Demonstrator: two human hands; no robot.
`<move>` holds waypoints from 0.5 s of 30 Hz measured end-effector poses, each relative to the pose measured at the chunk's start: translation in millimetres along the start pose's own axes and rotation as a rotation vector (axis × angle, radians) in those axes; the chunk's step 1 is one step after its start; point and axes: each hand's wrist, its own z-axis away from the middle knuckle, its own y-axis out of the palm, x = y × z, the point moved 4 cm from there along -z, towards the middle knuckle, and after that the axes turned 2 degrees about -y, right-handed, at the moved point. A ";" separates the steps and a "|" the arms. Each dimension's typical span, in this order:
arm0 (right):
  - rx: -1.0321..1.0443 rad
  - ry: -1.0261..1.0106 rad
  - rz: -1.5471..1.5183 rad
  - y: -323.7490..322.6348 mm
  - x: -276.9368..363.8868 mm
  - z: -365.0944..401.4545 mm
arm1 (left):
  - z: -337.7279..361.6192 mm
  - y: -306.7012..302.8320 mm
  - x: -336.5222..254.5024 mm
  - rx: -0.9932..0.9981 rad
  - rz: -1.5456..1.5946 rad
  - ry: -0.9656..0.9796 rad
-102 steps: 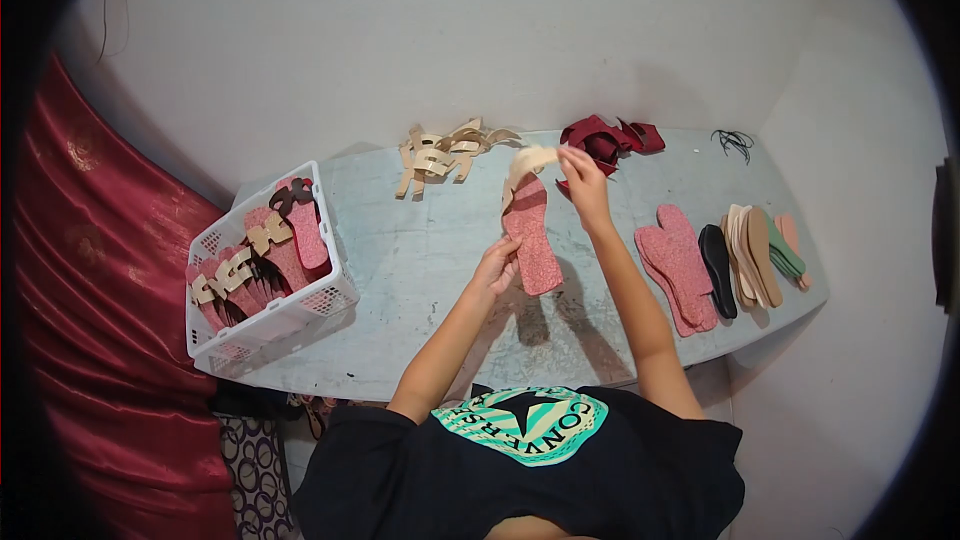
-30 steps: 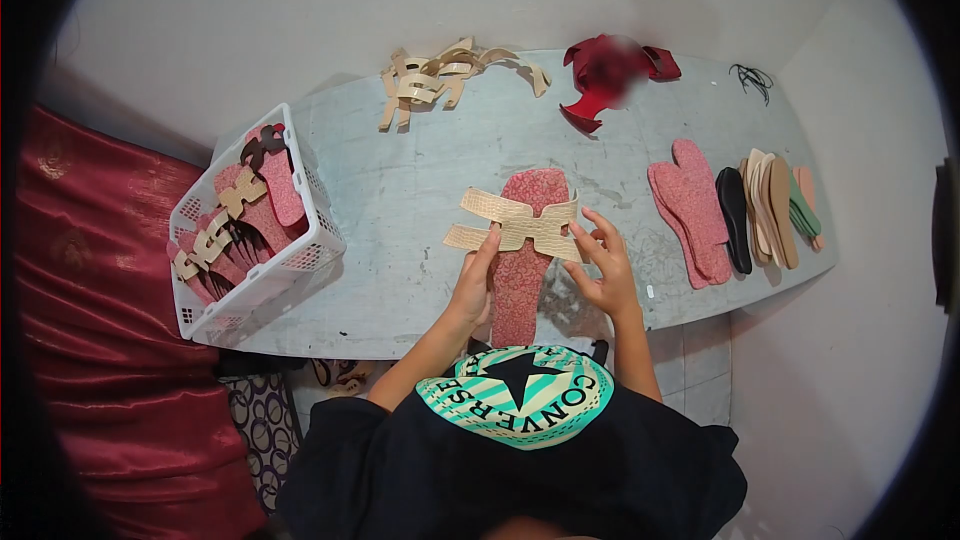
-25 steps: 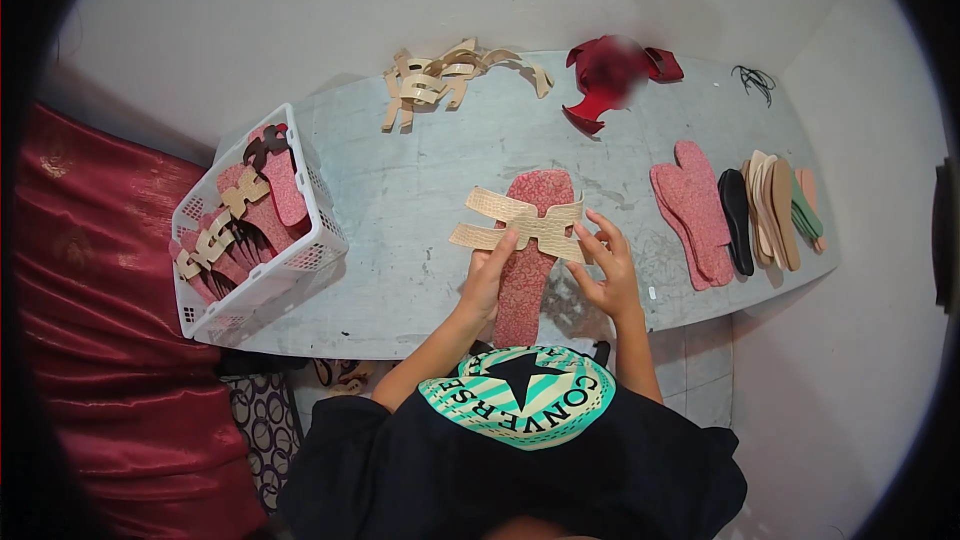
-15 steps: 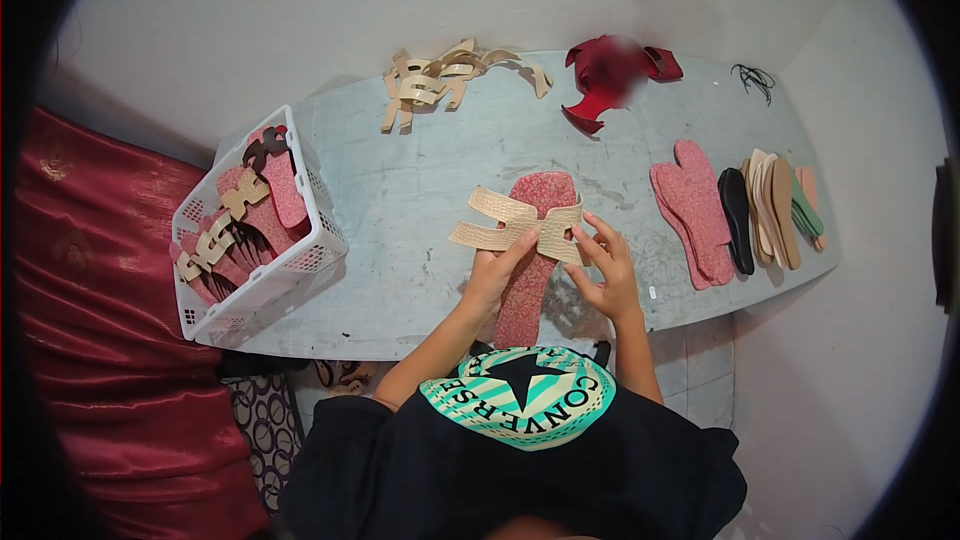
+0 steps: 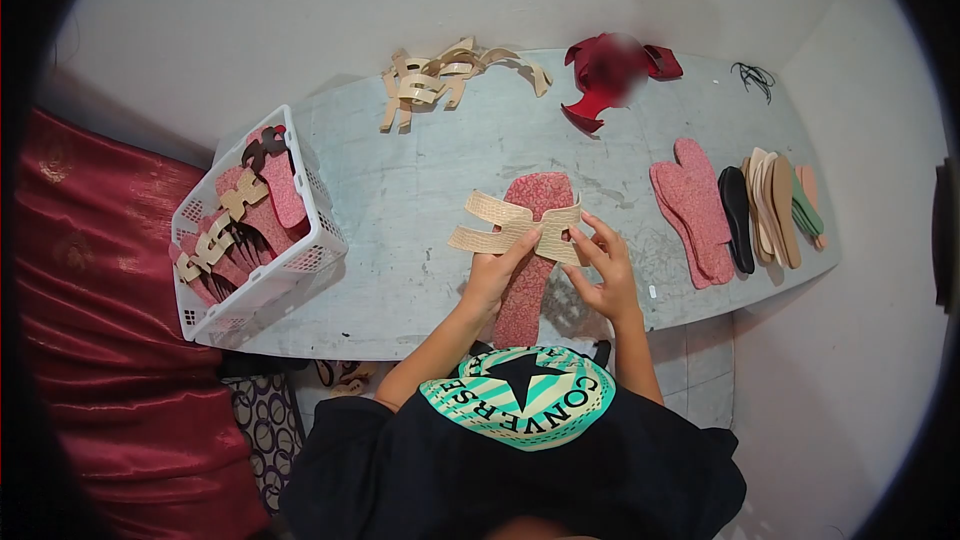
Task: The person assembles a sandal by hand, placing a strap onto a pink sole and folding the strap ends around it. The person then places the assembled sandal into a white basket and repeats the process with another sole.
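Observation:
A pink speckled insole [image 5: 522, 302] lies lengthwise before me over the table's near part. Across its upper half rests a beige sandal strap [image 5: 487, 208] with a woven-looking texture and split ends; the ends on the left stick out past the insole. My left hand [image 5: 492, 275] grips the insole from the left, its thumb pressing the strap's narrow middle. At the other side, my right hand [image 5: 606, 275] has fingers curled at the strap's right ends, holding them by the insole's edge. The fingers under the insole are hidden.
A white plastic basket [image 5: 328, 240] with pink insoles and straps stands left on the table [image 5: 380, 315]. Beige straps [image 5: 422, 90] and red straps [image 5: 590, 110] lie at the back. At right are pink insoles [image 5: 690, 210], a black sole [image 5: 736, 220], tan soles [image 5: 782, 210] and black cords [image 5: 753, 82].
The insole and strap have shifted very slightly to the left and tilted a little. Both hands keep nearly the same hold.

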 end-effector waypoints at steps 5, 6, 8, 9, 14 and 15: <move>-0.041 0.006 -0.006 1.0 0.0 0.6 | 0.4 1.0 0.6 -0.025 0.008 0.000; -0.041 0.006 -0.006 1.1 -0.2 0.6 | 0.1 1.2 0.4 -0.024 0.020 0.012; -0.036 0.011 0.001 1.7 -0.7 0.7 | -1.6 -0.5 2.0 -0.012 0.009 0.021; -0.040 0.007 0.000 1.6 -1.8 2.6 | -1.7 -0.8 3.5 0.002 -0.004 0.035; 0.011 0.043 0.010 2.6 -4.0 3.3 | -1.6 -0.4 -0.3 -0.001 -0.056 0.041; 0.009 0.042 0.011 2.5 -4.7 3.7 | -1.7 -1.3 -0.9 -0.023 -0.076 0.060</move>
